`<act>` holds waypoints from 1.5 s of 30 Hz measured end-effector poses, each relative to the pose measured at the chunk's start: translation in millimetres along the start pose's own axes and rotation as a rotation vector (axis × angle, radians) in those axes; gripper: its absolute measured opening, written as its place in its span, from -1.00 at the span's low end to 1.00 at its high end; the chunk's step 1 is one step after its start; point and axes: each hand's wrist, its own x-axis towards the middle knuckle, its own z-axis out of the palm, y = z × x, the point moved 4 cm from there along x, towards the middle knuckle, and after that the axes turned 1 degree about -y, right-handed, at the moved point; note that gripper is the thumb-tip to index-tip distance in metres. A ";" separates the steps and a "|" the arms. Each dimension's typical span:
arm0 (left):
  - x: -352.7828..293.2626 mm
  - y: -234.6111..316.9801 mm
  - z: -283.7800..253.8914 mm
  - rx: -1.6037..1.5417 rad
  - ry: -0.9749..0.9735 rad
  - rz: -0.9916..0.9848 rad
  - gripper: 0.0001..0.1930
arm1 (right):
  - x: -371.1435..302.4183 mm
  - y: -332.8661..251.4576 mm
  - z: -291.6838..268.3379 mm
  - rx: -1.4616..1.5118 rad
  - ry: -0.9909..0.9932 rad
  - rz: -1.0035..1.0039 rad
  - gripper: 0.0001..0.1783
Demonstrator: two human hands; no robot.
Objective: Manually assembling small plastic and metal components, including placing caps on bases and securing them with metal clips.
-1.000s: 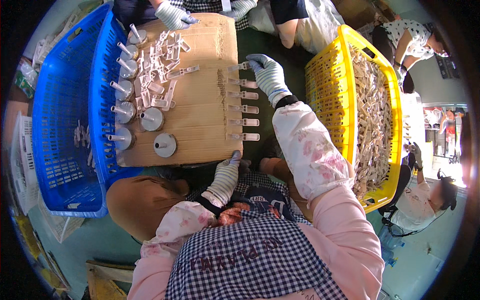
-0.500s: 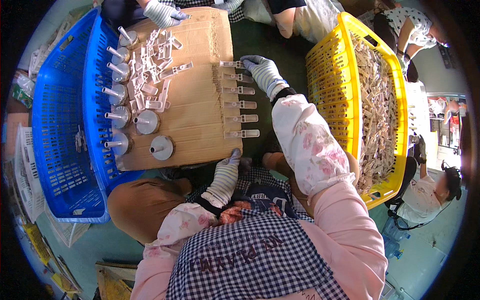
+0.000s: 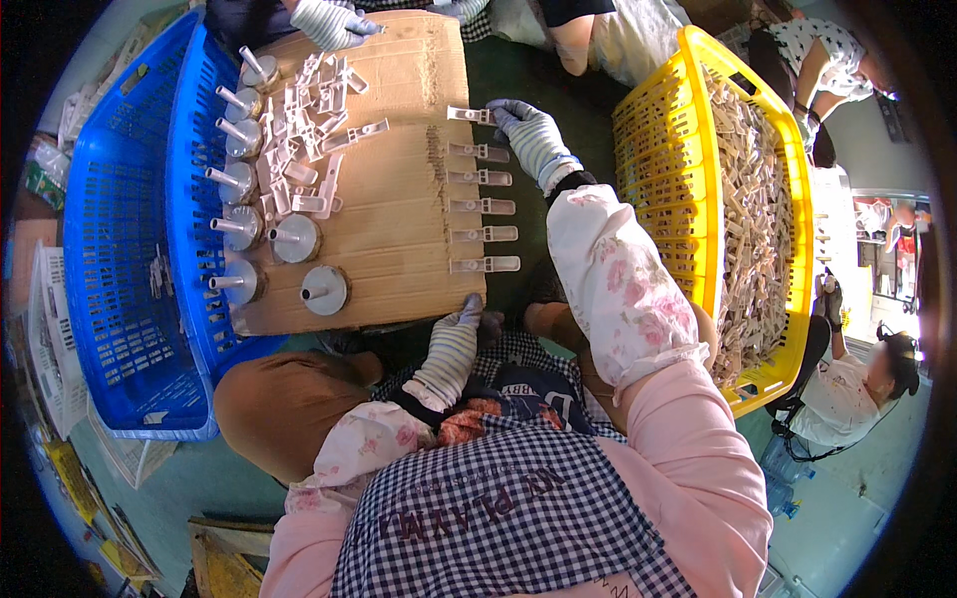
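Note:
My right hand (image 3: 533, 140), in a striped glove, pinches the end of a small pale plastic clip-like piece (image 3: 469, 115) at the far right edge of a cardboard sheet (image 3: 389, 199). Below it, several similar pale pieces (image 3: 483, 206) lie in a column, their ends jutting over that edge. My left hand (image 3: 454, 344), gloved too, grips the sheet's near right corner. A loose heap of the same pieces (image 3: 314, 120) lies on the sheet's left part. Around the heap stand several round metal-topped pieces (image 3: 327, 291), each with a short stem.
A blue basket (image 3: 120, 249) with a few pieces inside stands at the left. To the right is a yellow basket (image 3: 663, 169) filled with pale pieces (image 3: 748, 229). Across the sheet, another person's gloved hand (image 3: 334, 22) rests at the far edge. Other people sit farther right.
My right hand has shifted slightly away and to the right, carrying the top clip-like piece out of line with the column. My left hand stays at the corner.

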 end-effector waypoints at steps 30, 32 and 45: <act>-16.9 20.1 10.5 0.077 0.077 0.037 -0.59 | -39.5 -41.6 39.8 -1.174 0.428 -0.337 -0.18; -18.3 23.5 9.8 0.036 0.106 0.102 -0.59 | -76.3 -75.6 68.2 -0.939 0.323 -0.841 -0.24; 92.2 -36.1 -29.3 0.601 -0.156 0.887 -0.62 | -214.4 -78.4 187.0 -0.544 -0.514 -0.386 -0.13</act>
